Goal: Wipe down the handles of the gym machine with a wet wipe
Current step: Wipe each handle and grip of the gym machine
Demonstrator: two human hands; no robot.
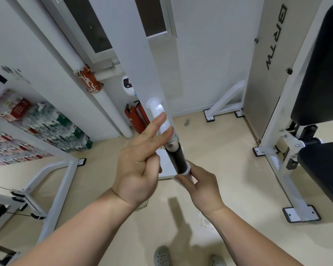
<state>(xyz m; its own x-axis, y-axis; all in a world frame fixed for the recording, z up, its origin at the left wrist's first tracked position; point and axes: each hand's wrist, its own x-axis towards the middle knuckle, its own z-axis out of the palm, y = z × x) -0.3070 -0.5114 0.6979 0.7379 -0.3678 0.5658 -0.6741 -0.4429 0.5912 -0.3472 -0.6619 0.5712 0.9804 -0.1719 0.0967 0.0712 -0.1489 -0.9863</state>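
Head view looks down at the handle (178,160) of a white gym machine, which sits at the centre of the frame and slants from upper left to lower right. Its black grip ends above in a chrome collar (171,145), and a bent white tube (157,109) rises from there to the upright post (135,54).

The left hand (140,166) comes in from the lower left. Its index and middle fingers (162,117) are stretched straight and lie against the white tube just above the collar. Its other fingers are bent in beside a flat white piece (166,166) behind the grip; I cannot tell whether they hold anything.

The right hand (202,187) reaches up from the lower right and pinches the lower end of the handle with narrowed fingertips, right at a thin white band (186,170). Whether that band is an end cap or a wipe cannot be made out.

At the right edge are a black seat pad (323,169) and a black back pad (321,64) on a white frame, with a pale lettered panel (273,35) beside them. Two red fire extinguishers (136,118) stand against the wall behind the post. A white pipe with an orange collar (89,79) runs down the upper left, and stacked packs (27,127) fill the left edge. Grey perforated shoes (162,256) show at the bottom on the beige floor (229,150).
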